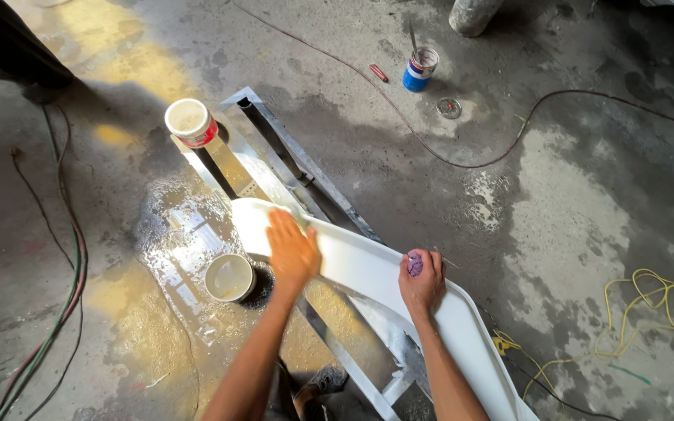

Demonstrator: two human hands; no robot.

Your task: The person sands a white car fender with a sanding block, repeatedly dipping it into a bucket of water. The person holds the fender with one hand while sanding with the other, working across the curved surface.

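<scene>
White curved panel (368,269) across a metal frame (290,168), running from centre frame down to the bottom right, far end cut off by the lower edge. Frame itself only partly seen: upper rails bare, middle hidden under the panel, lower bars showing again near the bottom edge. Wet concrete floor (571,203) all round, puddle glinting left of the frame.

Left hand (292,251) flat on the upper end of the panel, fingers spread and pressed down, nothing gripped that can be made out; palm side hidden. Right hand (423,279) on the panel's far rim, fingers curled tight round a small purple wad (415,265), mostly buried in the fist, kind of material hard to tell. Both forearms rising from the bottom edge, elbows out of view.

Small white tub (229,277) on the floor just left of the left forearm, pale contents, partly in shadow. Red-and-white tub (189,121) beside the frame's top corner. Blue can (420,70) with a stick in it farther off, small red object (378,72) beside it, too small to identify. Yellow cord (649,300) tangled at right, green and red hoses (68,288) at left, thin dark cable (470,160) across the floor. Dark shape at top left, cut off.
</scene>
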